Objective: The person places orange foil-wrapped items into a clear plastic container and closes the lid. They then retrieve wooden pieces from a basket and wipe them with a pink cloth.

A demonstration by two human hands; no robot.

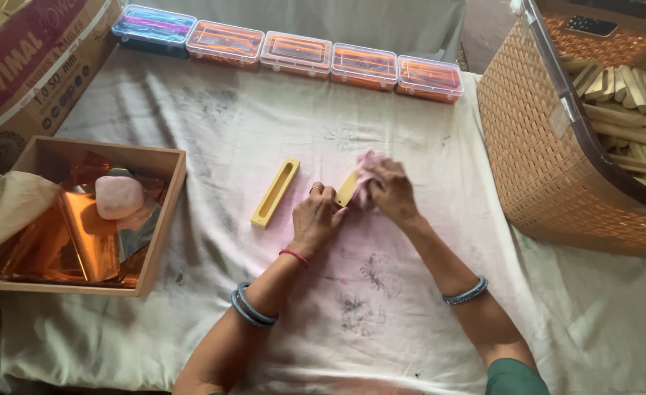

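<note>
My left hand [315, 217] grips a small yellow wooden piece [347, 190] at its lower end, above the white cloth. My right hand [390, 192] presses a pink rag [367, 164] against the upper end of that piece. A longer yellow wooden tray with a slot [274, 192] lies flat on the cloth just left of my left hand, untouched. Both wrists wear blue bangles.
A wooden box [163, 219] with orange foil sheets and a pink lump sits at left. Several clear plastic cases [293, 53] line the far edge. A woven basket [549, 161] of pale wooden sticks stands at right. A cardboard carton [30, 66] is at far left.
</note>
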